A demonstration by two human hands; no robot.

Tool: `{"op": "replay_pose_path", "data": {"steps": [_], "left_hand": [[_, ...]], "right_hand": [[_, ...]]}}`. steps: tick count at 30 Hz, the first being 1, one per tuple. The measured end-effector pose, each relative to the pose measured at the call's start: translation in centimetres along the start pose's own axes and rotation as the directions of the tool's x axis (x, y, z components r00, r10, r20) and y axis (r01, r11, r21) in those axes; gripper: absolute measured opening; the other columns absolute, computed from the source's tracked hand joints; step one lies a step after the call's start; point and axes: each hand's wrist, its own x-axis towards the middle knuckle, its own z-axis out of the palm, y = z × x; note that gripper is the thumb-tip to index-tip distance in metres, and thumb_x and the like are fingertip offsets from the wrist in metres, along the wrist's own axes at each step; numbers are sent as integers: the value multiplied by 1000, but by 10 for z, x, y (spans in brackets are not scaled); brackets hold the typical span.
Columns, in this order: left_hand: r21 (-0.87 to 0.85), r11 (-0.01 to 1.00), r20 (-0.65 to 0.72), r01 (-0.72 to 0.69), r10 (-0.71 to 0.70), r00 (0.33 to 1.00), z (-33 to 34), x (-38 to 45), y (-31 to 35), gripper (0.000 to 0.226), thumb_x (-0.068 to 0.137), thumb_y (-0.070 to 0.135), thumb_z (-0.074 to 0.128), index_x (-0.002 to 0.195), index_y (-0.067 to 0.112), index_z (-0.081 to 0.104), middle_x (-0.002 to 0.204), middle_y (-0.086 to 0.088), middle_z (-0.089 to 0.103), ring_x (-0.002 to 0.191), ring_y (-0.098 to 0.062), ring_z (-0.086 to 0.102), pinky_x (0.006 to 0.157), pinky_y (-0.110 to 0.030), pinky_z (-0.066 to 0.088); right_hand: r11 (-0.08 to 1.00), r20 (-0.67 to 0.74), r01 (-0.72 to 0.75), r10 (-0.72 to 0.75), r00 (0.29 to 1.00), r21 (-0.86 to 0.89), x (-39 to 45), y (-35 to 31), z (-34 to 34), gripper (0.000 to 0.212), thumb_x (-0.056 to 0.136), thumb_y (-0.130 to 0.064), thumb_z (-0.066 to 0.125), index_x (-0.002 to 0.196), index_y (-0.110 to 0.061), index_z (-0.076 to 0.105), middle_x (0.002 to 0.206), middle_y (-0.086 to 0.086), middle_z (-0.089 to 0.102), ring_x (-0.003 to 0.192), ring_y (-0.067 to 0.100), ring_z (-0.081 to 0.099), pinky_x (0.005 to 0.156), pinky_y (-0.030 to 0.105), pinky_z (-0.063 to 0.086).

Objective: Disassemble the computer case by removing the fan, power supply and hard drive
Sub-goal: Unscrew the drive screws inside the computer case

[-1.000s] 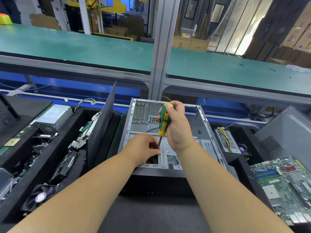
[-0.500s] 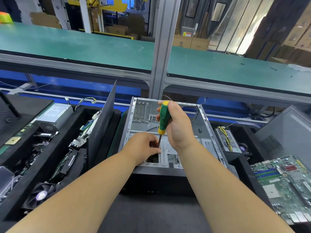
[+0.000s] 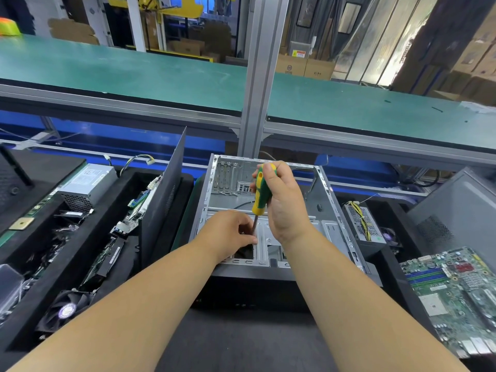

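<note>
Your right hand (image 3: 284, 208) has slid slightly lower on the screwdriver (image 3: 260, 193) since a second ago, fingers wrapped round its handle. Your left hand (image 3: 230, 234) stays curled at the shaft's tip, steadying it; whether it pinches the shaft you cannot tell. You look to be mid-way through a screw in the case (image 3: 330, 210), at 12 o'clock. Count: one case, one screwdriver, two power supplies (10 (image 3: 88, 183) and 2 o'clock (image 3: 362, 224)), one fan (image 3: 67, 308) at 8, one motherboard (image 3: 456, 294) at 4.

My bench (image 3: 241, 342) has a dark surface. The open computer case (image 3: 332, 210) lies on it at centre. A motherboard (image 3: 456, 294) lies at right, black trays (image 3: 118, 210) of removed parts at left, one holding a fan (image 3: 65, 308).
</note>
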Motion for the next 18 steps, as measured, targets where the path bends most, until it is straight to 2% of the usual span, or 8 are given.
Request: {"op": "replay_pose_path", "data": {"steps": [4,8,11,15,18], "left_hand": [[-1,1000,2,8,-8,1000,0,0,1,12,77,36,79,83,29,72,80,13,65,78,-4,60,78,-30,55],[-2,1000,-2,16,-16,1000,0,0,1,12,77,36,79,84,29,72,81,13,65,78,-3,60,77,-29,55],[1,999,1,34,-34,999,0,0,1,13,77,37,79,83,30,72,81,14,65,78,-3,60,76,-28,55],[3,999,-2,43,-43,999,0,0,1,13,77,37,79,84,29,72,81,13,66,78,-4,60,75,-27,54],[0,999,-1,46,-46,999,0,0,1,13,76,37,80,83,29,72,80,13,65,77,-4,60,73,-26,54]], "right_hand": [[994,-45,-18,22,999,104,3,-3,-2,24,88,-37,51,85,-20,68,77,-5,65,69,11,59,73,30,49],[981,-40,-46,55,998,187,5,-3,-4,25,88,-34,50,97,-15,62,75,-1,64,66,12,59,69,28,52],[986,-28,-45,50,998,160,7,-2,-4,20,89,-33,51,97,-15,56,78,0,67,72,14,63,76,33,53],[991,-54,-15,23,998,133,7,-3,-3,20,94,-29,48,96,-15,61,84,-1,70,83,16,66,87,38,52],[976,-67,-40,56,996,215,7,-6,-1,32,102,-19,41,86,-13,69,77,-1,68,71,16,61,73,29,53]]}}
